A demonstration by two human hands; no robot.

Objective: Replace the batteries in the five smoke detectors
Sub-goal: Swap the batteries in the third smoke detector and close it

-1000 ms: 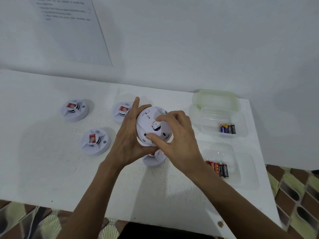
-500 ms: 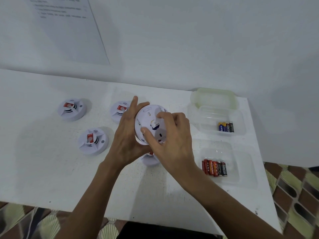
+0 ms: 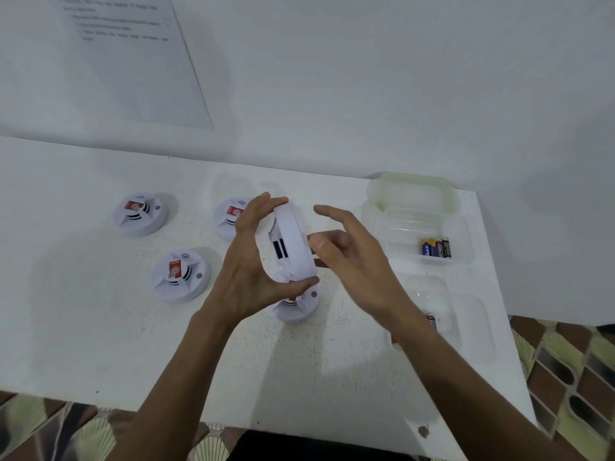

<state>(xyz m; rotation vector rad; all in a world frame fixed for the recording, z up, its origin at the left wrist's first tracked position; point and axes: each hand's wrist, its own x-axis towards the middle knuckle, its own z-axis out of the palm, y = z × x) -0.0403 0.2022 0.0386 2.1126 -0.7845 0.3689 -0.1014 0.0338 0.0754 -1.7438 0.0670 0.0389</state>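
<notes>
Turned on its edge now, the smoke detector (image 3: 290,247) sits at frame centre, above the surface (image 3: 83,327), gripped by my left hand (image 3: 246,271) with fingers over its top and thumb under it. My right hand (image 3: 356,261) has let go and hovers just right, fingers loose.

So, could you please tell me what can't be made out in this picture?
All head view:
- Held detector battery bay: turned edge-on, facing away.
- Batteries in the near container: right forearm covers most, count unknown.
- Fifth detector under the left hand: mostly covered.
- Wall sheet text: blurred, cut off at top.
- Whether the right hand pinches anything: motion blur.
</notes>
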